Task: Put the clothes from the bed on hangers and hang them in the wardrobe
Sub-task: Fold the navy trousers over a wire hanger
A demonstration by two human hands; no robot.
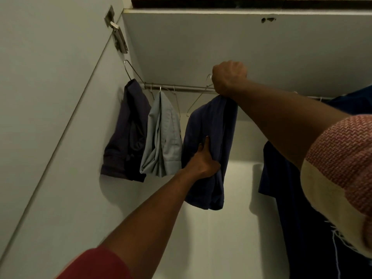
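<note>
In the head view, the hanging step is judged to be in hand. The right hand [229,77] is closed in a fist at the wardrobe rail [181,89], its fingers curled round the top of a wire hanger [198,101] whose hook shows just beside the knuckles. A folded navy garment [211,148] is draped from that hanger directly beneath the fist. The left hand [203,160] is laid against the cloth lower down, fingers mostly straight, the thumb side pressed into a fold; whether anything is pinched cannot be told. For the next move, the hook would need to be seated over the rail and the grip released. To the left of the fingers, a pale grey garment [161,137] hangs near, a dark purple one [128,133] beyond it. To the right, dark blue clothing [285,178] hangs apart. The shelf underside [201,41] lies close above the knuckles, so little headroom is judged to remain.
</note>
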